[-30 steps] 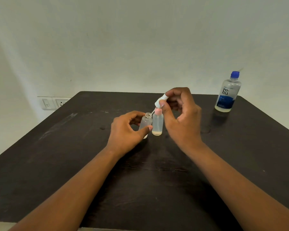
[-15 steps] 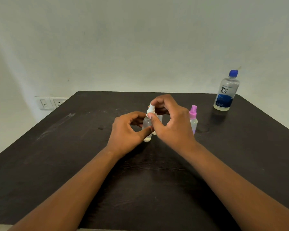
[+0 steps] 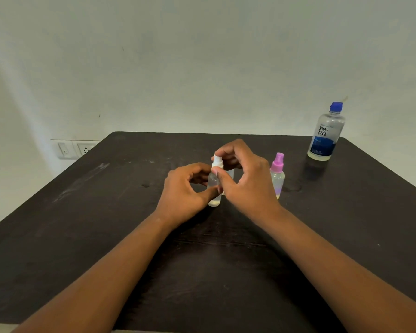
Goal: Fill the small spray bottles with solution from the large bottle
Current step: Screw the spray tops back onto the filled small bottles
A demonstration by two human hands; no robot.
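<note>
The small clear spray bottle (image 3: pixel 214 186) stands upright on the dark table (image 3: pixel 106 236), near its middle. The left hand (image 3: pixel 185 191) grips the bottle body, thumb in front and fingers curled behind. The right hand (image 3: pixel 245 179) pinches the white spray cap (image 3: pixel 218 161), seated on the bottle neck, between thumb and curled fingers. A second clear bottle (image 3: pixel 230 175) stands just behind, mostly hidden by the right hand (its top cannot be made out). The pink-capped spray bottle (image 3: pixel 277 175) stands upright just right of the right hand, apart from it. The large bottle (image 3: pixel 327 133), blue cap on, stands at the far right corner, well apart. A wall socket (image 3: pixel 75 149) sits beyond the left edge.
</note>
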